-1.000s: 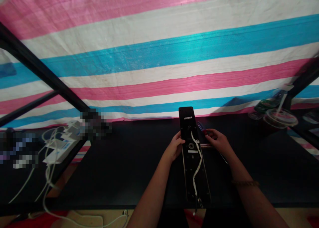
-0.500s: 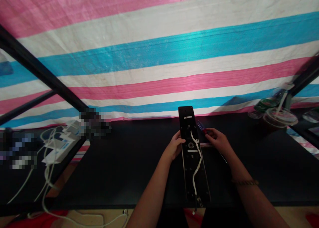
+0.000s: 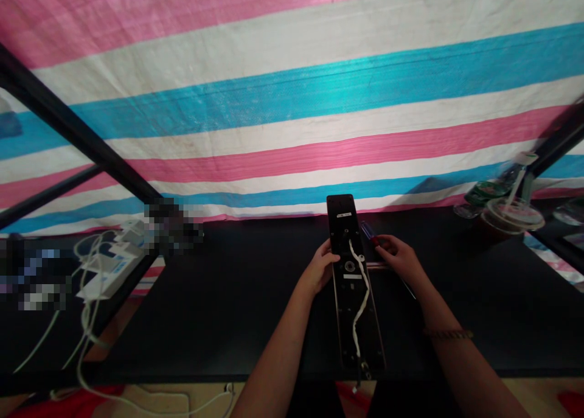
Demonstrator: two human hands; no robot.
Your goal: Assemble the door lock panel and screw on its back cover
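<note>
A long black panel [image 3: 344,308], perhaps a door lock housing, stands tilted in front of me with its back toward me. A white wrapped cable [image 3: 365,296] runs down it to a small plug hanging past the lower end. My left hand [image 3: 320,269] grips the panel's left edge, thumb on its near face and the other fingers mostly hidden behind. To the right of the panel, my right hand [image 3: 398,257] is closed around a screwdriver [image 3: 368,232] with a blue and red handle. Its thin shaft shows below the hand, pointing down to the right. A thin pinkish edge [image 3: 378,265] lies behind the panel.
Both forearms rest over a black table [image 3: 228,296]. A lidded plastic cup [image 3: 508,217] with a straw and a clear bottle [image 3: 520,165] stand at the back right. White power strips [image 3: 112,272] with tangled cables are at left. A striped tarp [image 3: 292,101] hangs behind, between black frame bars.
</note>
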